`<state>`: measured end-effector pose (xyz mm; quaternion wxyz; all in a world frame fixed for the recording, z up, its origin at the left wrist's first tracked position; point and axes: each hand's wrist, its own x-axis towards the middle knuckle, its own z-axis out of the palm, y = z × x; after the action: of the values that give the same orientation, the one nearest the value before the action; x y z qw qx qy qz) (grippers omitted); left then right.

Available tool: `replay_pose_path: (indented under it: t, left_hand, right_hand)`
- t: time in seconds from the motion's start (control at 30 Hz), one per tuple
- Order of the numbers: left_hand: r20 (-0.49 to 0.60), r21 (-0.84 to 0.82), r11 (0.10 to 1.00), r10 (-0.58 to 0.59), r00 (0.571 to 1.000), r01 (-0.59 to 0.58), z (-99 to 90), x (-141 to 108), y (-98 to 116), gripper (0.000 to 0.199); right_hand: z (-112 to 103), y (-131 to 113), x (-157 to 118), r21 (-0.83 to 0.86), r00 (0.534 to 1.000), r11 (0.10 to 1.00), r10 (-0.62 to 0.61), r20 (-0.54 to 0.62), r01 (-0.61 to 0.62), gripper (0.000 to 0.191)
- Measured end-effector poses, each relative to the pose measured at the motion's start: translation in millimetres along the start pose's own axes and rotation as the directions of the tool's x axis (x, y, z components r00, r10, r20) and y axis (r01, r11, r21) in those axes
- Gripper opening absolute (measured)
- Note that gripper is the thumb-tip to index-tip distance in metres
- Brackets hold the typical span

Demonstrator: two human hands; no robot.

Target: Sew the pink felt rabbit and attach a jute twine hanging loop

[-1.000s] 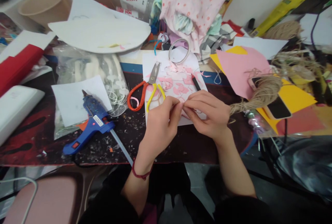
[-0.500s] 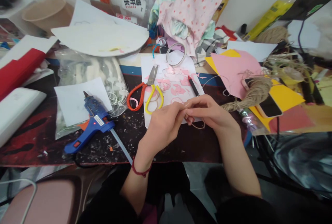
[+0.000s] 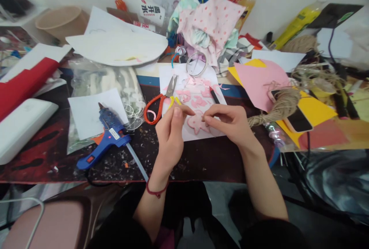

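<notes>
A pink cutout shape with an edging line around it lies on the white paper between my hands. My left hand is left of it, index finger stretched toward the shape and thumb raised, with nothing visible in it. To the right, my right hand pinches thumb and fingertips together above the shape's edge; whatever is in the pinch is too small to make out. Scissors with one red and one yellow handle lie beside my left hand, which partly covers the yellow one. Pink paper scraps and a dark red-tipped pen are on the paper.
A blue glue gun rests at left on paper and a plastic bag. A tape roll stands behind the scraps. At right are a twine bundle, a phone and coloured sheets. Cloth is heaped at the back.
My hands, together before, have come apart: the left has moved left over the yellow scissor handle. The pink shape between them now shows fully, and the twine loop below them is out of sight.
</notes>
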<state>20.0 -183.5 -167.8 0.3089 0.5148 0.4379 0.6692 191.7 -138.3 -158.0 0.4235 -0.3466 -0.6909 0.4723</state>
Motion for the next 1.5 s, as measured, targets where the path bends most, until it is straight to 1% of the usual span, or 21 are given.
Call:
replay_pose_path:
  t: [0.1, 0.17, 0.23, 0.3, 0.33, 0.4, 0.5, 0.6, 0.7, 0.73, 0.8, 0.87, 1.0, 1.07, 1.2, 1.3, 1.33, 1.4, 1.43, 1.5]
  left_hand:
    - [0.001, -0.144, 0.984, -0.108, 0.994, 0.107, -0.8, 3.0, 2.6, 0.035]
    - [0.017, -0.207, 0.964, -0.169, 0.985, 0.169, 0.4, 5.0, 5.8, 0.032]
    - [-0.015, -0.22, 0.964, -0.158, 0.987, 0.151, 4.2, 7.7, 9.1, 0.03]
    - [-0.08, -0.172, 0.979, -0.126, 0.989, 0.11, 9.6, 10.9, 11.0, 0.028]
    - [-0.101, -0.134, 0.986, -0.116, 0.988, 0.102, 12.3, 12.5, 11.0, 0.027]
    - [-0.107, -0.067, 0.991, -0.123, 0.987, 0.116, 16.7, 15.1, 9.2, 0.026]
    - [-0.082, -0.058, 0.983, -0.178, 0.981, 0.174, 19.4, 16.4, 3.6, 0.024]
    - [-0.113, -0.099, 0.97, -0.231, 0.966, 0.22, 18.7, 15.7, -1.5, 0.023]
    - [-0.13, -0.123, 0.962, -0.261, 0.957, 0.245, 17.1, 15.0, -3.8, 0.024]
    - [-0.131, -0.127, 0.959, -0.271, 0.954, 0.255, 16.7, 14.9, -3.9, 0.025]
    - [-0.143, -0.121, 0.957, -0.279, 0.95, 0.263, 16.6, 14.5, -3.4, 0.027]
    - [-0.173, -0.094, 0.964, -0.264, 0.949, 0.251, 17.4, 14.0, -1.9, 0.027]
    - [-0.228, 0.001, 0.979, -0.196, 0.954, 0.202, 20.3, 13.8, 3.3, 0.027]
    - [-0.225, 0.069, 0.981, -0.161, 0.961, 0.18, 21.0, 14.1, 5.7, 0.028]
    - [-0.164, 0.268, 0.958, -0.058, 0.985, 0.102, 21.2, 12.4, 6.5, 0.029]
    - [-0.188, 0.382, 0.921, -0.001, 0.982, 0.074, 23.3, 9.0, 3.6, 0.03]
    - [-0.207, 0.392, 0.917, 0.004, 0.978, 0.079, 24.2, 8.0, 2.4, 0.03]
    - [-0.223, 0.355, 0.93, -0.014, 0.975, 0.094, 25.4, 7.0, 0.2, 0.028]
    - [-0.212, 0.325, 0.94, -0.035, 0.977, 0.104, 25.3, 7.1, -0.7, 0.028]
    - [-0.165, 0.296, 0.951, -0.041, 0.985, 0.09, 23.7, 8.2, -1.7, 0.028]
  right_hand:
    - [-8.3, 2.1, 6.0, -0.189, 0.999, 0.981, -0.039, -0.017, 0.035, 0.01]
    - [-16.5, 2.8, 15.8, -0.338, 0.999, 0.94, -0.052, 0.006, 0.051, 0.009]
    - [-23.7, 4.1, 29.1, -0.465, 0.996, 0.883, -0.028, 0.082, 0.062, 0.008]
    - [-27.5, 7.0, 42.5, -0.564, 0.987, 0.819, -0.02, 0.159, 0.107, 0.006]
    - [-28.0, 9.3, 47.9, -0.591, 0.979, 0.793, -0.026, 0.203, 0.144, 0.007]
    - [-27.1, 14.9, 54.0, -0.615, 0.953, 0.747, -0.084, 0.29, 0.253, 0.01]
    - [-24.9, 23.4, 51.7, -0.612, 0.903, 0.677, -0.203, 0.378, 0.408, 0.013]
    - [-25.0, 27.2, 44.3, -0.628, 0.86, 0.593, -0.273, 0.431, 0.503, 0.013]
    - [-26.2, 24.4, 40.8, -0.668, 0.811, 0.459, -0.337, 0.478, 0.585, 0.015]
    - [-26.6, 22.7, 40.6, -0.677, 0.799, 0.424, -0.341, 0.496, 0.602, 0.016]
    - [-27.1, 19.5, 41.0, -0.68, 0.779, 0.382, -0.332, 0.531, 0.626, 0.019]
    - [-27.3, 17.8, 41.3, -0.682, 0.772, 0.362, -0.307, 0.557, 0.636, 0.021]
    - [-26.6, 19.2, 40.1, -0.695, 0.775, 0.342, -0.265, 0.574, 0.632, 0.018]
    - [-25.8, 20.8, 39.0, -0.7, 0.774, 0.33, -0.265, 0.575, 0.633, 0.017]
    - [-25.8, 22.9, 36.7, -0.704, 0.766, 0.304, -0.301, 0.568, 0.642, 0.017]
    - [-27.3, 24.4, 35.8, -0.715, 0.77, 0.297, -0.331, 0.545, 0.633, 0.018]
    - [-27.9, 25.3, 35.6, -0.719, 0.773, 0.296, -0.338, 0.537, 0.629, 0.019]
    - [-29.0, 28.2, 35.3, -0.725, 0.779, 0.302, -0.35, 0.52, 0.62, 0.02]
    - [-29.6, 30.4, 35.1, -0.728, 0.786, 0.313, -0.357, 0.505, 0.61, 0.02]
    - [-30.7, 36.1, 34.7, -0.75, 0.821, 0.354, -0.362, 0.441, 0.559, 0.021]
